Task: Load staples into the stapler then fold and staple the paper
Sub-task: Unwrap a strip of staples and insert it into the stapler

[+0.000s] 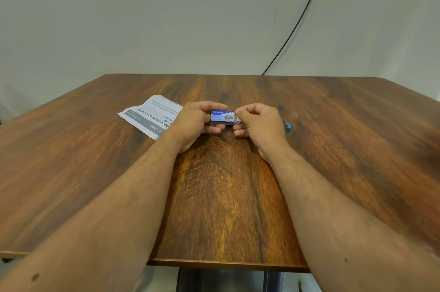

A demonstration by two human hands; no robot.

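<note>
My left hand [194,122] grips a small blue box of staples [222,116] just above the middle of the wooden table [223,196]. My right hand [260,122] pinches the white end flap or inner tray at the box's right end. A printed sheet of paper [148,115] lies flat to the left, partly under my left hand. A small blue stapler [287,125] lies on the table just right of my right hand, mostly hidden behind it.
A black cable [298,21] runs down the pale wall behind the table's far edge. The table's near edge lies under my forearms, with dark table legs [190,279] below it.
</note>
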